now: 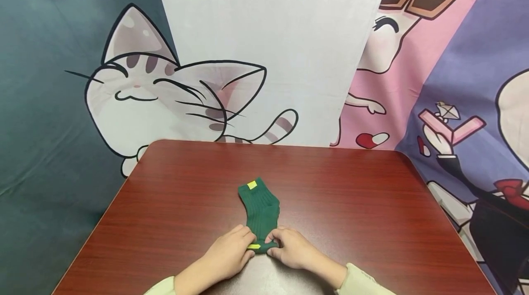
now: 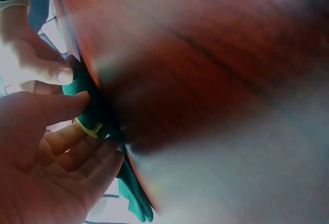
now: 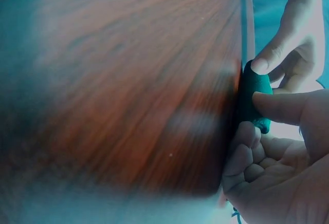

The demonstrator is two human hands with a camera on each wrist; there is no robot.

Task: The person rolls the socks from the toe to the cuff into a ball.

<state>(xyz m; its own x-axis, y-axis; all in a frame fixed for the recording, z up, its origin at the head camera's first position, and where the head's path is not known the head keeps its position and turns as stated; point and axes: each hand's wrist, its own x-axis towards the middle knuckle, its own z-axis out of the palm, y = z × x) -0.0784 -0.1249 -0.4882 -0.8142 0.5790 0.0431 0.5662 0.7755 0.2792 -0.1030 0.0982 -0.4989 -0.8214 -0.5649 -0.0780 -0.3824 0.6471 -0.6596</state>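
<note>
A green ribbed sock point(image 1: 262, 216) lies on the table, its far end carrying a yellow tag point(image 1: 252, 185). Whether it is one sock or a stacked pair I cannot tell. The near end is rolled up into a thick band, with a yellow strip point(image 1: 254, 246) showing on it. My left hand point(image 1: 229, 252) pinches the left side of this roll between thumb and fingers. On the right side, my right hand point(image 1: 294, 248) grips the roll the same way. In the right wrist view the rolled sock point(image 3: 253, 96) sits under both thumbs.
The reddish-brown wooden table point(image 1: 186, 184) has rounded far corners. Behind it hangs a cloth backdrop point(image 1: 272, 14) with a cartoon cat and other figures. Light green sleeves point(image 1: 358, 281) cover the forearms near the table's front.
</note>
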